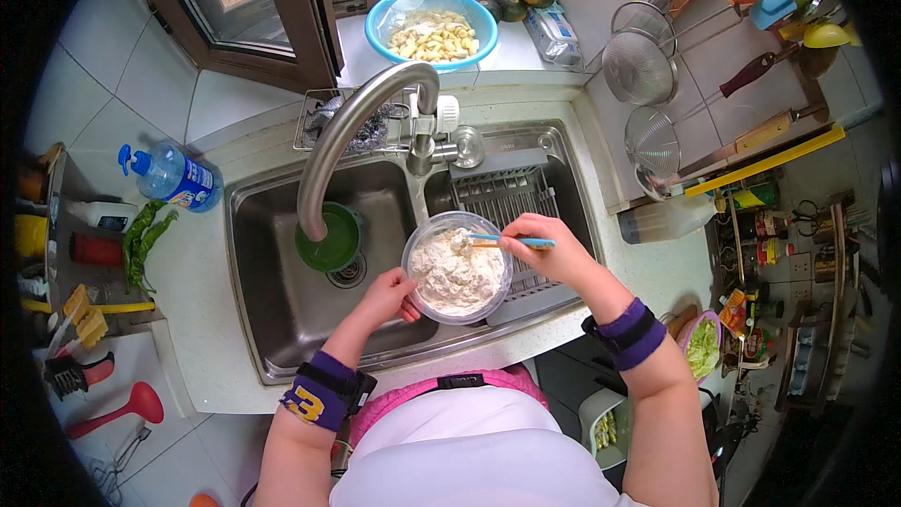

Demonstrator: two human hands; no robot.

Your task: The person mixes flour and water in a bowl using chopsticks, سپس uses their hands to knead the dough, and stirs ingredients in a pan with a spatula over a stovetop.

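Observation:
A clear round bowl (pixel 457 318) sits over the divider of the double sink, with lumpy white flour dough (pixel 454 282) inside. At its left rim my left hand (pixel 386 299) grips the wall, thumb at the edge and fingers partly hidden underneath. My right hand (pixel 547 246) holds a pair of chopsticks (pixel 521 241) with blue on them, their tips in the flour near the far side. Beneath the bowl's right part, a grey drying rack (pixel 538 190) fills much of the right basin. A green bowl (pixel 345 232) rests in the left basin (pixel 281 317), partly behind the tap spout.
The curved steel tap (pixel 345 127) arches over the left basin. A blue basin (pixel 371 32) of peeled garlic cloves stands on the sill. Left lie green peppers (pixel 144 243) and a blue pump bottle (pixel 179 176). Strainers (pixel 639 67) hang at right.

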